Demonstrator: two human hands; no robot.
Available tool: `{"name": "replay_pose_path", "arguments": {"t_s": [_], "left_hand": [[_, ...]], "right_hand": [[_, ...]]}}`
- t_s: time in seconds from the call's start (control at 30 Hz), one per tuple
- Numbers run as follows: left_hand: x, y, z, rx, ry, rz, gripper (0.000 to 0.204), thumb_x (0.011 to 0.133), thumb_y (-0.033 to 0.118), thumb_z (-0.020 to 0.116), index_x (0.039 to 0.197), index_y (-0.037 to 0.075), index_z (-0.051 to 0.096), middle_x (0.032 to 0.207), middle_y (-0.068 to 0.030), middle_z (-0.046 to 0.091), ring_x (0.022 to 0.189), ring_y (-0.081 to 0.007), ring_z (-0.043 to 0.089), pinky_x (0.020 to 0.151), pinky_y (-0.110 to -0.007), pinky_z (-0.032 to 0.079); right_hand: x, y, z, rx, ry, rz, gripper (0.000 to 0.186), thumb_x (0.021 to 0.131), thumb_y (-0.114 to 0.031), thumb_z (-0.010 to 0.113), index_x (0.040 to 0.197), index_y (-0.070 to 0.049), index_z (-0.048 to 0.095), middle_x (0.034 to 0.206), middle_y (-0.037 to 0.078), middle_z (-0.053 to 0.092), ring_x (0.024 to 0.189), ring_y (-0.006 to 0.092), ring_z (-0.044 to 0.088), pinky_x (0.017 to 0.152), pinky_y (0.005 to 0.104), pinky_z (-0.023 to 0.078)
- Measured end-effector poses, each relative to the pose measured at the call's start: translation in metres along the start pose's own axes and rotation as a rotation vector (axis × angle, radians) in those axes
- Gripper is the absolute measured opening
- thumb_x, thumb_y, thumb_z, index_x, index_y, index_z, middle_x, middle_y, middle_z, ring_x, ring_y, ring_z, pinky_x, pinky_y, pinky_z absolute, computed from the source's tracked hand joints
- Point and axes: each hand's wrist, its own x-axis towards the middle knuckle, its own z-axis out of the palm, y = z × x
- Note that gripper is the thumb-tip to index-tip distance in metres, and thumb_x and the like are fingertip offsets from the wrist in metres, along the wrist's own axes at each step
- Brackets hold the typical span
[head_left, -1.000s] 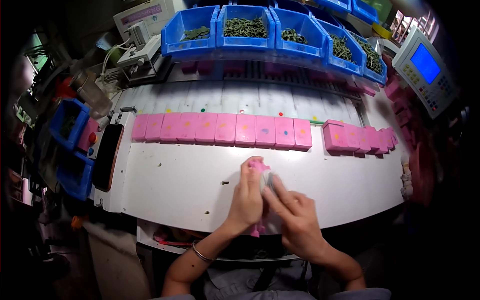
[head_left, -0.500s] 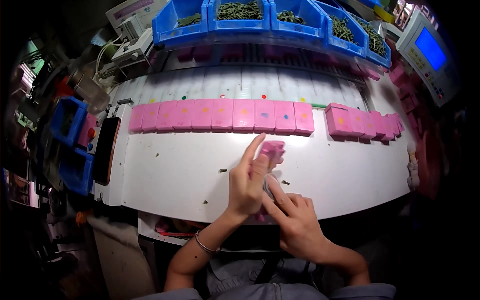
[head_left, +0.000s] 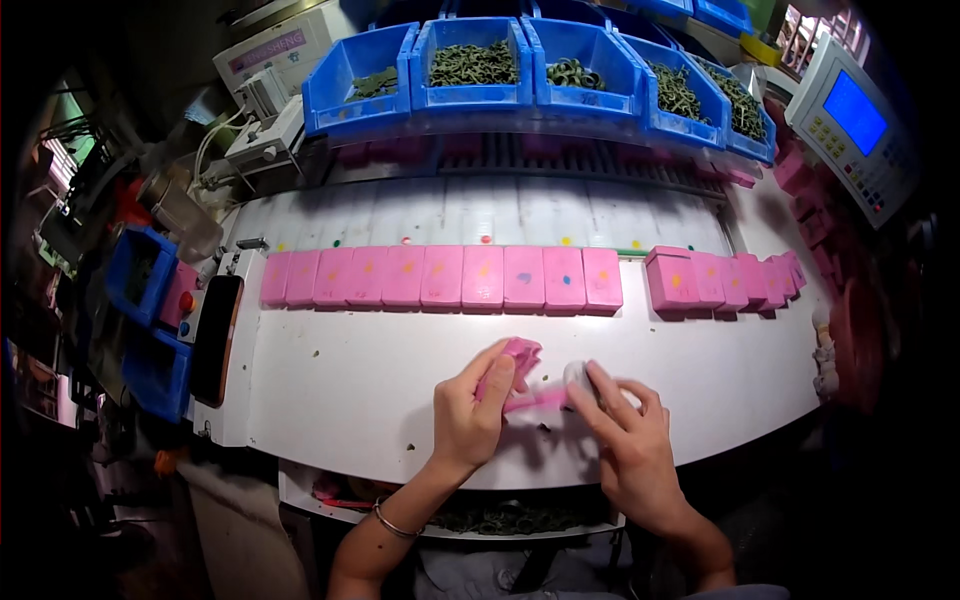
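Note:
My left hand (head_left: 470, 410) grips a crumpled-looking pink piece (head_left: 522, 356) over the white worktop (head_left: 330, 380). A blurred pink strip (head_left: 537, 399) runs from it toward my right hand (head_left: 625, 430). That hand has its fingers bent on a grey-white rounded object (head_left: 576, 378), whose kind I cannot make out. Small dark green bits (head_left: 545, 427) lie on the worktop near both hands. Beyond the hands a long row of pink blocks (head_left: 484, 278) with coloured dots stands side by side, with a shorter stepped row (head_left: 671, 278) to its right.
Blue bins (head_left: 470, 100) of green material stand at the back. A phone (head_left: 216, 340), buttons (head_left: 186, 302) and more blue bins (head_left: 160, 370) are at the left. A control panel (head_left: 855, 115) is at the right. An open drawer (head_left: 298, 485) sits below the worktop's front edge.
My hands have moved apart, the left leftward, the right rightward with the grey-white object. Earlier they were pressed together. A pink strip now shows between them.

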Motion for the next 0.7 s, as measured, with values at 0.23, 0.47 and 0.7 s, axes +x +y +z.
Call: {"name": "replay_pose_path", "arguments": {"t_s": [0.23,0.47,0.7], "left_hand": [[-0.007,0.014,0.002,-0.308,-0.378,-0.007,0.064,0.093,0.049,0.041,0.134,0.0,0.038,0.088,-0.0057,0.062,0.074,-0.0091,0.055,0.069,-0.022,0.047],[-0.004,0.023,-0.009,-0.183,-0.489,-0.133,0.089,0.078,0.061,0.056,0.136,-0.003,0.033,0.093,-0.0049,0.062,0.075,-0.0075,0.055,0.065,-0.02,0.047],[0.031,0.033,-0.068,-0.085,-0.118,-0.116,0.064,0.095,0.053,0.023,0.128,0.001,0.041,0.081,-0.0109,0.062,0.065,-0.0134,0.06,0.05,-0.023,0.046]], "right_hand": [[0.025,-0.011,0.01,0.971,0.201,0.216,0.035,0.075,-0.001,0.066,0.109,0.0,0.056,0.097,0.012,0.058,0.085,0.0217,0.058,0.077,0.03,0.045],[0.033,-0.006,0.008,0.856,0.151,0.107,0.026,0.074,-0.005,0.071,0.097,0.0,0.06,0.084,0.01,0.06,0.077,0.0187,0.06,0.069,0.0272,0.047],[0.072,0.029,-0.016,0.3,0.146,0.023,0.062,0.067,-0.003,0.072,0.124,-0.003,0.046,0.116,0.018,0.052,0.105,0.0316,0.052,0.085,0.0358,0.045]]}}
